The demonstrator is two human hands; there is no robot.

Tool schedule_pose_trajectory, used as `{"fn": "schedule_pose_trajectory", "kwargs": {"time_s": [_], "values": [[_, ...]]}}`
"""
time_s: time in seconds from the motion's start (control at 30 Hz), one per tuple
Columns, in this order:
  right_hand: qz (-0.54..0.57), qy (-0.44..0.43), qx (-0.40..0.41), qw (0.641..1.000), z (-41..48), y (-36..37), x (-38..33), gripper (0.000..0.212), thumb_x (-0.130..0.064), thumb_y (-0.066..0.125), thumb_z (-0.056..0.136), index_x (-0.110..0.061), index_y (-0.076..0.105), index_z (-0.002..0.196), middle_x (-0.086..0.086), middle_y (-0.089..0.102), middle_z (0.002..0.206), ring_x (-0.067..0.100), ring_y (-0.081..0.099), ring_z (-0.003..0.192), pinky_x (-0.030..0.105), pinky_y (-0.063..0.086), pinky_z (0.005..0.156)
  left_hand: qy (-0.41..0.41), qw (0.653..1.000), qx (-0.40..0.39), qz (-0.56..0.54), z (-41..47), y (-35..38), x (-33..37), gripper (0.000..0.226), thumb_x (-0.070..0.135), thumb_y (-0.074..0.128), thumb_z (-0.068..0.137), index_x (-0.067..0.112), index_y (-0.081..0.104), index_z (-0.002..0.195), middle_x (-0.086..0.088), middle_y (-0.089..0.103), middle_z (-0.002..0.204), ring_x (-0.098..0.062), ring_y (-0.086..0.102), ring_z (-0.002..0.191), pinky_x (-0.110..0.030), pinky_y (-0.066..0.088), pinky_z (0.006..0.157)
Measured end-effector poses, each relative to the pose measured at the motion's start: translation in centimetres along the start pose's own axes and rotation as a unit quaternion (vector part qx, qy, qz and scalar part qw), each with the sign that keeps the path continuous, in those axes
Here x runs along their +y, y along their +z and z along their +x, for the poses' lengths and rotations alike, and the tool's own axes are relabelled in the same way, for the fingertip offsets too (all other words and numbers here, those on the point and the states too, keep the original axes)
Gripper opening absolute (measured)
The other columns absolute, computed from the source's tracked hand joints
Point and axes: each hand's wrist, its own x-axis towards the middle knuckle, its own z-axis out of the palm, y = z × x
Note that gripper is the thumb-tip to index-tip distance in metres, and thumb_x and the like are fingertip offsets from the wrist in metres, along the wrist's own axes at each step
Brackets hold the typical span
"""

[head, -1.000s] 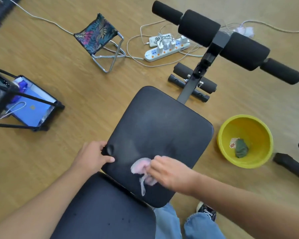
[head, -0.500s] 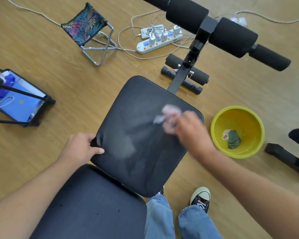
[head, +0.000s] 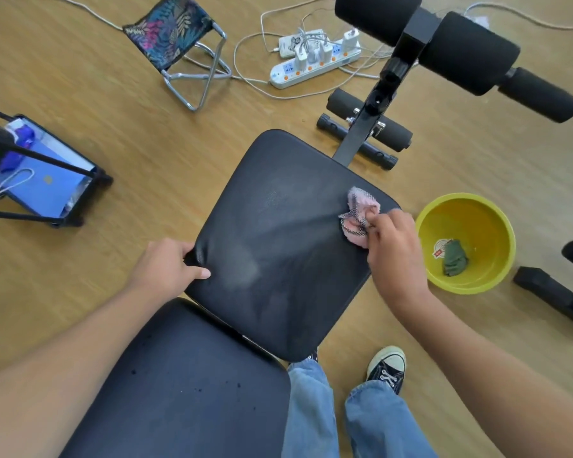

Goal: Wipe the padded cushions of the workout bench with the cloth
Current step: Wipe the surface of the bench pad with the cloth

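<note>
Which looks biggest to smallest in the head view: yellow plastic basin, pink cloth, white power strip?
1. Yellow plastic basin
2. White power strip
3. Pink cloth, partly hidden by the right hand

Black padded seat cushion [head: 278,252], square with rounded corners, faint wipe streaks across its middle. Pink checked cloth [head: 359,214] bunched up, pressed against cushion's far right edge. Second black back cushion [head: 186,385] adjoining below, dark specks on it.
</note>
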Motion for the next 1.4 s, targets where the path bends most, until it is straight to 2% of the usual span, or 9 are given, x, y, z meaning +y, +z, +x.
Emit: {"fn": "schedule_pose_trajectory", "kwargs": {"time_s": [0.1, 0.3, 0.5, 0.7, 0.9, 1.03, 1.2, 1.3, 1.4], "values": [[0.037, 0.019, -0.009, 0.999, -5.3, 1.0, -3.8, 0.014, 0.014, 0.062, 0.086, 0.001, 0.064, 0.088, 0.011, 0.050, 0.080, 0.029, 0.045, 0.074, 0.044, 0.044, 0.065, -0.001, 1.000, -0.005, 0.002, 0.1, -0.1, -0.1, 0.022, 0.031, 0.084, 0.076, 0.026, 0.079, 0.097, -0.003, 0.074, 0.085, -0.026, 0.064, 0.086, -0.041, 0.057, 0.078], [0.004, -0.372, -0.222, 0.901, -11.6, 0.5, -4.7, 0.028, -0.006, 0.038, 0.096, -0.010, 0.066, 0.091, 0.004, 0.052, 0.080, 0.023, 0.042, 0.070, 0.036, 0.041, 0.059, -0.003, 1.000, 0.006, 0.001, -0.2, 0.1, -0.1, 0.021, 0.030, 0.083, 0.077, 0.027, 0.078, 0.098, -0.006, 0.075, 0.092, -0.029, 0.063, 0.091, -0.044, 0.057, 0.082], [-0.009, -0.068, -0.033, 0.997, -2.7, -0.2, -0.8, 0.017, 0.017, 0.063, 0.082, 0.001, 0.065, 0.089, 0.013, 0.050, 0.080, 0.031, 0.046, 0.073, 0.048, 0.045, 0.064, -0.015, 1.000, 0.000, 0.001, 0.1, 0.4, -0.5, 0.020, 0.035, 0.085, 0.074, 0.027, 0.076, 0.090, -0.002, 0.075, 0.087, -0.028, 0.065, 0.087, -0.044, 0.058, 0.079], [0.004, -0.436, -0.261, 0.861, -12.4, 3.8, -6.5, 0.027, 0.003, 0.046, 0.090, -0.010, 0.067, 0.103, 0.003, 0.053, 0.089, 0.021, 0.040, 0.074, 0.034, 0.042, 0.064, -0.019, 1.000, -0.013, -0.003, -0.1, 0.3, 0.3, 0.021, 0.026, 0.086, 0.073, 0.018, 0.075, 0.089, -0.005, 0.073, 0.085, -0.033, 0.067, 0.086, -0.036, 0.053, 0.073], [-0.031, -0.574, -0.216, 0.789, -9.3, 5.9, -12.9, 0.017, -0.005, 0.058, 0.089, -0.012, 0.068, 0.077, 0.001, 0.057, 0.082, 0.021, 0.045, 0.074, 0.029, 0.033, 0.058, -0.034, 0.995, -0.070, -0.061, -0.3, -0.1, 0.2, 0.028, 0.004, 0.053, 0.078, 0.008, 0.070, 0.099, -0.013, 0.072, 0.102, -0.035, 0.066, 0.094, -0.038, 0.057, 0.079], [-0.082, -0.599, -0.212, 0.768, -7.4, 7.3, -15.7, 0.014, -0.007, 0.063, 0.084, -0.015, 0.071, 0.076, -0.001, 0.062, 0.086, 0.021, 0.048, 0.077, 0.028, 0.037, 0.059, -0.089, 0.969, -0.073, -0.218, 0.1, -1.5, -3.0, 0.042, 0.002, 0.048, 0.090, 0.012, 0.069, 0.126, -0.007, 0.067, 0.133, -0.027, 0.060, 0.125, -0.035, 0.045, 0.108], [-0.123, -0.627, -0.239, 0.731, -6.0, 6.5, -17.0, 0.028, 0.000, 0.047, 0.086, -0.015, 0.069, 0.080, 0.000, 0.056, 0.085, 0.022, 0.047, 0.072, 0.029, 0.037, 0.055, -0.131, 0.956, -0.020, -0.260, 0.2, -2.7, -5.9, 0.031, 0.006, 0.049, 0.093, 0.017, 0.072, 0.111, -0.009, 0.068, 0.125, -0.029, 0.067, 0.110, -0.039, 0.054, 0.098], [-0.136, -0.539, -0.230, 0.799, -3.4, 8.5, -21.2, 0.016, -0.007, 0.068, 0.076, -0.014, 0.070, 0.091, 0.002, 0.050, 0.085, 0.023, 0.045, 0.071, 0.031, 0.039, 0.057, -0.148, 0.949, 0.021, -0.278, 0.2, -3.6, -6.5, 0.033, 0.002, 0.044, 0.089, 0.022, 0.068, 0.096, -0.010, 0.071, 0.117, -0.032, 0.071, 0.102, -0.042, 0.058, 0.092], [-0.204, -0.512, -0.335, 0.764, -0.2, 11.2, -27.9, 0.026, -0.020, 0.066, 0.088, -0.023, 0.066, 0.114, 0.002, 0.058, 0.116, 0.027, 0.049, 0.107, 0.031, 0.045, 0.087, -0.152, 0.967, 0.024, -0.202, -0.5, -3.9, -5.9, 0.033, 0.004, 0.047, 0.087, 0.015, 0.072, 0.105, -0.010, 0.073, 0.112, -0.031, 0.068, 0.102, -0.038, 0.057, 0.088]]}}
